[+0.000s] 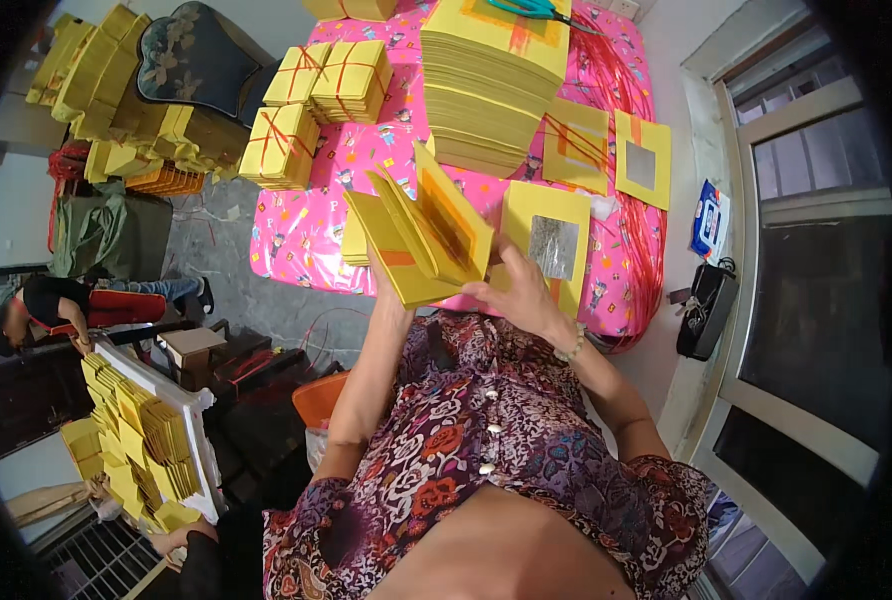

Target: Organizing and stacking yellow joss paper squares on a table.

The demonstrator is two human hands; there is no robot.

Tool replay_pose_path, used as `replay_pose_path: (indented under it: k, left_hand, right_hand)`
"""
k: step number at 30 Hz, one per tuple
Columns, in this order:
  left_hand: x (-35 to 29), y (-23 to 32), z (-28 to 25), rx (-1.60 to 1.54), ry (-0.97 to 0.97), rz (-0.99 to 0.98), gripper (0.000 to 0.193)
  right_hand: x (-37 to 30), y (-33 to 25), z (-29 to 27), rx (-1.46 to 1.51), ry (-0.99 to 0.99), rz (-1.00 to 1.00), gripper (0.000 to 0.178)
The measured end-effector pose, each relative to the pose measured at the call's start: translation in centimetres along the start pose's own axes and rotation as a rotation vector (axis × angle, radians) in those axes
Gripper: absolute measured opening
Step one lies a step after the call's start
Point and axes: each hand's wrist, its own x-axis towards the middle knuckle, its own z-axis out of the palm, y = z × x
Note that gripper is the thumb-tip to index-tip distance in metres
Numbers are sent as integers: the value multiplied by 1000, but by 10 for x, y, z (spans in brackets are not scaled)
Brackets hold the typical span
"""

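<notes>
Above the table's near edge, my hands hold a bundle of yellow joss paper [396,255], its sheets fanned apart at the top. My left hand [391,292] is closed around the lower left of the bundle, its fingers mostly hidden behind it. My right hand [526,295] grips the right edge, with the thumb near the lower corner. An orange-framed panel shows on the inner sheet. Just right of the bundle, a yellow sheet with a silver square [554,245] lies on the pink patterned tablecloth [296,225]. A tall stack of yellow paper [486,110] stands beyond my hands.
Tied paper bundles [281,145] sit at the table's left. Teal-handled scissors [526,9] rest on the tall stack. Red strings [646,250] hang along the right edge. A black case [708,310] lies on the windowsill. At left, a person [56,300] and another's hand [176,537] are near paper piles.
</notes>
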Motion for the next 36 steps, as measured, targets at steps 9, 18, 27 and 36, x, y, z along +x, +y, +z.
replay_pose_path:
  k: [9, 18, 27, 36]
  left_hand:
    - [-17, -8, 47, -194, -299, -195, 50]
    - [-29, -8, 73, -203, -319, -226, 62]
    - [-30, -11, 69, -214, -455, -184, 58]
    - [-28, -16, 51, -222, -568, -138, 53]
  right_hand:
    - [-7, 0, -11, 78, 102, 46, 28]
    - [-9, -2, -22, -31, 49, -31, 44]
    - [-7, 3, -24, -86, 55, -122, 85]
    - [-19, 8, -29, -36, 35, -25, 61]
